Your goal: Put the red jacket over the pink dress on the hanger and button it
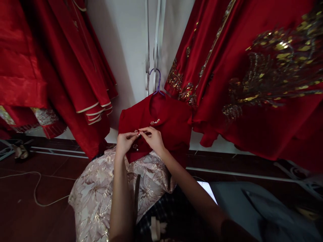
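A dark red jacket [171, 124] hangs on a purple hanger [158, 82] in front of me, with beaded clasps down its front. My left hand [124, 142] and my right hand [153, 138] meet at the jacket's front edge. Both pinch a small beaded clasp [137, 132], fingers closed on it. Another clasp [154, 122] sits a little higher on the fabric. The jacket's lower edge rests on a pale pink and gold brocade cloth [101, 191] below my forearms.
Red satin garments [63, 67] hang at the left, and red gowns with gold embroidery [264, 77] at the right. A white wall [126, 40] lies behind. A white cord [35, 188] lies on the dark red floor. A lit white screen [208, 190] lies beside grey fabric [252, 208].
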`<move>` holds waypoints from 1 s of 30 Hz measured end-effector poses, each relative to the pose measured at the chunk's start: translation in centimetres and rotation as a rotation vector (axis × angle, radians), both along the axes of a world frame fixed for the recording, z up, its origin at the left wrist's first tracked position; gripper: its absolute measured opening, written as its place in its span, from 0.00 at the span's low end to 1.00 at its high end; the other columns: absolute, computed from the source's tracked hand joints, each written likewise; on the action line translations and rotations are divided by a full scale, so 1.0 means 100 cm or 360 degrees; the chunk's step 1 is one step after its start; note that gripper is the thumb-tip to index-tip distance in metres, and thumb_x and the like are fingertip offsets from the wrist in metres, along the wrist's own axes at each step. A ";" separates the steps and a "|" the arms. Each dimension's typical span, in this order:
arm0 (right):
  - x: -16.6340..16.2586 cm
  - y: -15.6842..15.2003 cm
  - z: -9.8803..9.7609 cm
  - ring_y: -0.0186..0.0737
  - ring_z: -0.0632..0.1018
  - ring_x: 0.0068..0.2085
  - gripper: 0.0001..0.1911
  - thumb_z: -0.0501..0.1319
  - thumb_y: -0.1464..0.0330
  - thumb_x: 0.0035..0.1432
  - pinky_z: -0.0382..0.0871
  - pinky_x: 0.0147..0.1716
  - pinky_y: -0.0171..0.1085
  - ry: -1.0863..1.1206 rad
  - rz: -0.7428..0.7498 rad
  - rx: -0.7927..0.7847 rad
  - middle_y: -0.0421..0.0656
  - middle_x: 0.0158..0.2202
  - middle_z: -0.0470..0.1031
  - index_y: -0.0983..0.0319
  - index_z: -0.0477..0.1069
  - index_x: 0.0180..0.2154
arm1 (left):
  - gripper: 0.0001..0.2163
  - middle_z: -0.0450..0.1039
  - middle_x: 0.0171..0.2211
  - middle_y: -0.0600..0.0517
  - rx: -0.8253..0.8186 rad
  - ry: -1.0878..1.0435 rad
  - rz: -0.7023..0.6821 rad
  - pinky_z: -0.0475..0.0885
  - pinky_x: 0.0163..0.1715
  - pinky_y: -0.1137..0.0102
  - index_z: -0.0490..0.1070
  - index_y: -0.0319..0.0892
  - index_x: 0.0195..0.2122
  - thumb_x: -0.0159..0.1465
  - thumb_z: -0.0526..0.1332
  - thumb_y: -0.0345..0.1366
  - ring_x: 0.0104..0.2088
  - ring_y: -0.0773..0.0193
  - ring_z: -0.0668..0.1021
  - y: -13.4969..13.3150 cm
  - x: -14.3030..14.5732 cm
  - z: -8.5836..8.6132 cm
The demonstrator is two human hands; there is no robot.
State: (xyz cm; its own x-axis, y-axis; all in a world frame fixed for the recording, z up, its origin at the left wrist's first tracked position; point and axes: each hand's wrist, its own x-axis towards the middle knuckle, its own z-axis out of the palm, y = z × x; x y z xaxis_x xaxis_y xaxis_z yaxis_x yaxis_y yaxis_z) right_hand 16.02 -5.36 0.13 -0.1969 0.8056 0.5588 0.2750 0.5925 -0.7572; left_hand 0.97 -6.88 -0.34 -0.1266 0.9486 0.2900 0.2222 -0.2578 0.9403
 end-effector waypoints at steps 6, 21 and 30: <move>0.012 -0.007 0.012 0.39 0.78 0.40 0.16 0.59 0.63 0.54 0.76 0.31 0.36 0.0352 0.0250 -0.0437 0.46 0.39 0.76 0.61 0.69 0.45 | 0.11 0.74 0.31 0.50 0.0103 0.0023 -0.0033 0.72 0.35 0.69 0.70 0.39 0.35 0.49 0.64 0.31 0.31 0.66 0.76 -0.002 -0.004 0.002; 0.087 -0.024 0.001 0.36 0.75 0.25 0.12 0.64 0.61 0.48 0.68 0.21 0.34 -0.0573 -0.0014 -0.0519 0.43 0.25 0.76 0.61 0.76 0.34 | 0.05 0.70 0.25 0.50 0.0001 0.1326 -0.0192 0.61 0.45 0.62 0.78 0.48 0.27 0.49 0.65 0.33 0.35 0.58 0.70 -0.009 -0.021 -0.010; 0.078 -0.028 0.007 0.34 0.74 0.24 0.09 0.67 0.65 0.43 0.68 0.23 0.33 -0.0391 0.0070 -0.0569 0.41 0.24 0.75 0.62 0.71 0.26 | 0.05 0.71 0.22 0.54 -0.0146 0.0866 -0.0362 0.64 0.24 0.75 0.76 0.44 0.26 0.48 0.64 0.36 0.23 0.67 0.71 -0.019 -0.023 -0.002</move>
